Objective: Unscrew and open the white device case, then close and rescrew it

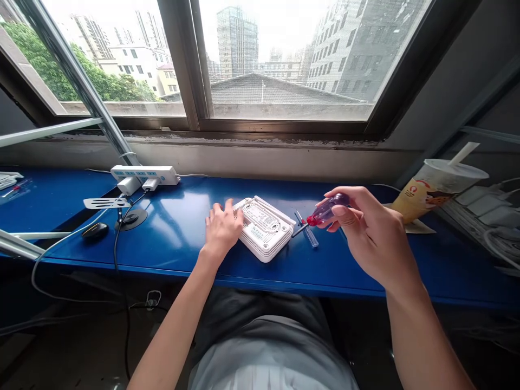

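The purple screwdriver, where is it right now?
In the head view, the purple screwdriver is right of centre, held in the right hand, with its tip beside the right edge of the white device on the blue table.

Screwdriver handle [324, 212] — glossy translucent plastic

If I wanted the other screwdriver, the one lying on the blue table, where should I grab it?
Probably by its clear handle, pinched across the sides from above and the near right. That's its thick end, pointing back toward the person, beyond the thin shaft. The white router is close on the left, and the right hand holds another screwdriver.
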